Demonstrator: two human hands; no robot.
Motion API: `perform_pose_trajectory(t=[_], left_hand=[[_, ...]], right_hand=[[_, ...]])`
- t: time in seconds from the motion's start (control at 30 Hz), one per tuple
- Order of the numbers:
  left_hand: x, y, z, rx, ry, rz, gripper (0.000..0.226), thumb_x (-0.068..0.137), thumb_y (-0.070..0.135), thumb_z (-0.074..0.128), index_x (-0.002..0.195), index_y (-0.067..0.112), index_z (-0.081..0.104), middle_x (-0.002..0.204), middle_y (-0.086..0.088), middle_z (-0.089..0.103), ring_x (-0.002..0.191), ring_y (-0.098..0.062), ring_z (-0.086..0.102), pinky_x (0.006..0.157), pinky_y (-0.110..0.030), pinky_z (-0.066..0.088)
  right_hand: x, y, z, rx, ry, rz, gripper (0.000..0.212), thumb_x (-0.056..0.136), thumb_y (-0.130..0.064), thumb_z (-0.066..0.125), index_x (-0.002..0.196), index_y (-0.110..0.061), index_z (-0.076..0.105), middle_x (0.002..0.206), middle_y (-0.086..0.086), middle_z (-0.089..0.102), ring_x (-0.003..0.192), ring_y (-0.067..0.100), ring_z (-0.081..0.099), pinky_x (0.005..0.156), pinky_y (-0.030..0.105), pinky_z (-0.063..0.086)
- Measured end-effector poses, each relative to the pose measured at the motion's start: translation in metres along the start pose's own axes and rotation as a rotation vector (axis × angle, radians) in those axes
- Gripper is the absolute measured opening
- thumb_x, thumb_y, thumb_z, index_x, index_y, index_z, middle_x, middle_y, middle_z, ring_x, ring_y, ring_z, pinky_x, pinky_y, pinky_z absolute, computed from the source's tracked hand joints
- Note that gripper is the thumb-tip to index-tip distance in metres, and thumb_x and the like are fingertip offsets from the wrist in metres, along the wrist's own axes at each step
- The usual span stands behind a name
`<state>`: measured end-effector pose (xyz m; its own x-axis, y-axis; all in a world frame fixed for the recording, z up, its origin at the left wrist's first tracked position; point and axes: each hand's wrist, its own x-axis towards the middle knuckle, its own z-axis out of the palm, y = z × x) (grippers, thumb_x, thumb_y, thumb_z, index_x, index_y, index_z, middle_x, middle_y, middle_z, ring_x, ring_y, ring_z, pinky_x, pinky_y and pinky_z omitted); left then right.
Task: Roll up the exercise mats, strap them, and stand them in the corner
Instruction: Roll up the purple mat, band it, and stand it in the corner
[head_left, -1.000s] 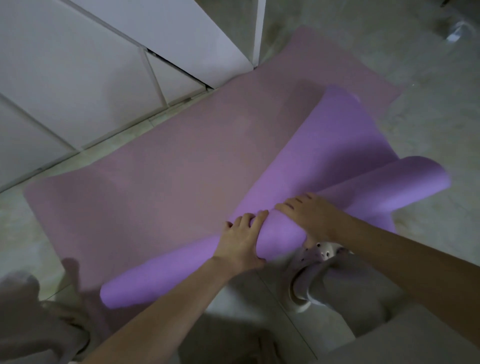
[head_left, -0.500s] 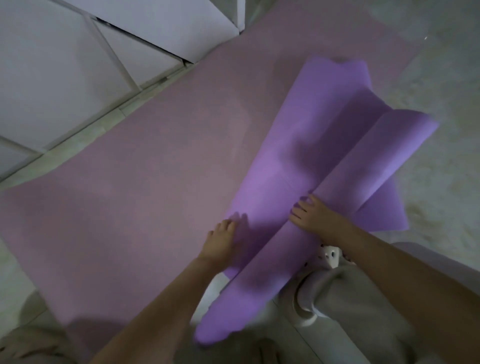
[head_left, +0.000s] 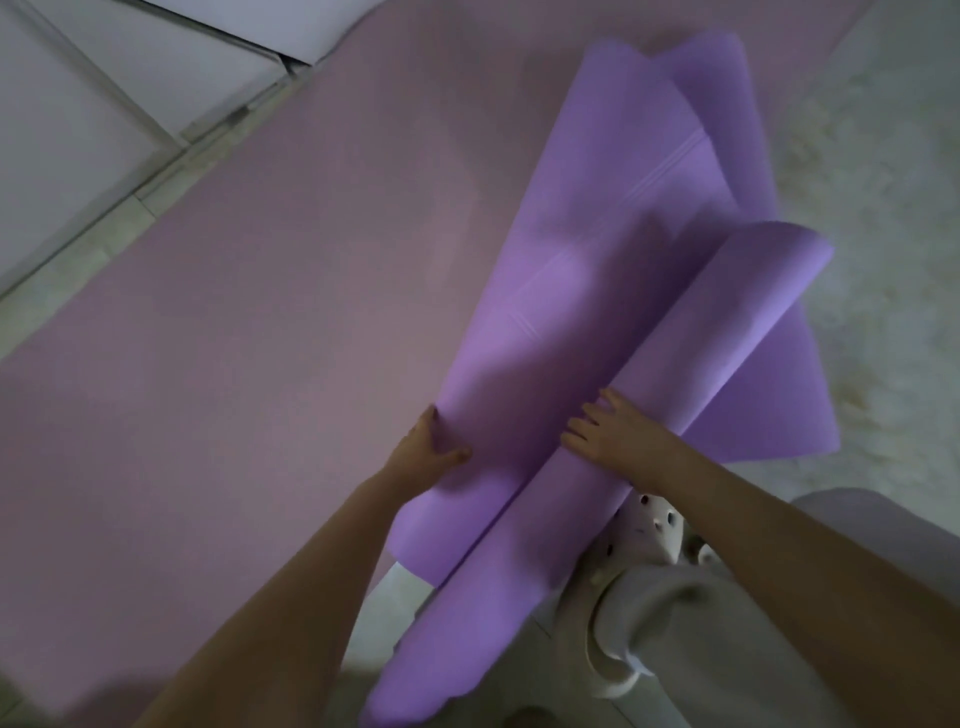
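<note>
We count two hands, one loose purple roll, one flat pink sheet; we cannot tell if pink and purple are one mat or two. The purple mat (head_left: 701, 353) lies on the pink sheet (head_left: 260, 312) and the floor (head_left: 883, 208), long axis running lower left to upper right, open end at upper right. Left hand (head_left: 431, 452) pinches the folded purple edge, thumb on top. Right hand (head_left: 608, 436) presses flat on the roll, fingers spread. One white shoe (head_left: 649, 525) sits just below it.

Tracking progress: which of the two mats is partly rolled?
The bright violet foam mat, its edge gripped by the left hand, its roll under the right hand; the dusty pink foam mat beneath lies flat.
</note>
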<state>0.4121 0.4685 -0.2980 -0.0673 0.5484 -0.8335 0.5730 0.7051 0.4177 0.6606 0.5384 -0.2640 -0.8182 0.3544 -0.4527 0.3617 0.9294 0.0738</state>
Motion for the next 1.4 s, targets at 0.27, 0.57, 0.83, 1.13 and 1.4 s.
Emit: perform_pose_trajectory(t=[0.27, 0.57, 0.83, 1.13, 1.4], left_hand=[[0.009, 0.010, -0.003, -0.063, 0.032, 0.040, 0.115, 0.032, 0.081, 0.067, 0.133, 0.029, 0.047, 0.118, 0.002, 0.060, 0.106, -0.020, 0.059, 0.090, -0.035, 0.051], [-0.046, 0.030, -0.013, -0.173, 0.396, 0.344, 0.046, 0.071, 0.044, 0.053, 0.102, 0.010, 0.053, 0.081, -0.004, 0.059, 0.077, -0.032, 0.055, 0.060, -0.028, 0.029], [-0.093, 0.008, -0.088, -0.129, 0.744, 0.402, 0.028, 0.083, 0.030, 0.058, 0.100, 0.008, 0.052, 0.084, -0.015, 0.064, 0.079, -0.039, 0.058, 0.065, -0.039, 0.044], [-0.165, 0.007, -0.160, 0.036, 1.176, 0.361, 0.016, 0.084, 0.021, 0.061, 0.089, 0.011, 0.050, 0.079, -0.017, 0.062, 0.075, -0.043, 0.053, 0.061, -0.041, 0.039], [-0.216, -0.022, -0.144, 0.432, 1.488, 0.500, 0.014, 0.071, 0.019, 0.050, 0.080, 0.020, 0.040, 0.059, -0.007, 0.055, 0.046, -0.032, 0.049, 0.043, -0.028, 0.026]], right_hand=[[0.002, 0.000, 0.016, -0.047, 0.084, 0.050, 0.032, 0.059, 0.001, 0.041, 0.061, -0.017, 0.068, 0.056, 0.001, 0.058, 0.052, 0.022, 0.059, 0.064, 0.041, 0.057], [0.018, -0.006, -0.009, -0.116, 0.226, 0.100, 0.045, 0.070, 0.008, 0.030, 0.070, -0.013, 0.070, 0.067, 0.006, 0.064, 0.061, 0.027, 0.062, 0.073, 0.047, 0.055], [0.058, -0.025, -0.079, -0.186, 0.451, 0.158, 0.053, 0.087, 0.007, 0.019, 0.080, -0.012, 0.068, 0.077, 0.009, 0.063, 0.072, 0.029, 0.063, 0.085, 0.046, 0.035], [0.090, -0.055, -0.177, -0.247, 0.521, 0.187, 0.051, 0.052, -0.011, 0.046, 0.094, -0.016, 0.074, 0.089, 0.004, 0.069, 0.083, 0.027, 0.067, 0.080, 0.047, 0.054], [0.084, -0.100, -0.196, -0.046, 0.557, 0.274, 0.089, 0.019, -0.014, 0.086, 0.105, -0.009, 0.067, 0.097, 0.010, 0.064, 0.087, 0.032, 0.062, 0.087, 0.044, 0.029]])
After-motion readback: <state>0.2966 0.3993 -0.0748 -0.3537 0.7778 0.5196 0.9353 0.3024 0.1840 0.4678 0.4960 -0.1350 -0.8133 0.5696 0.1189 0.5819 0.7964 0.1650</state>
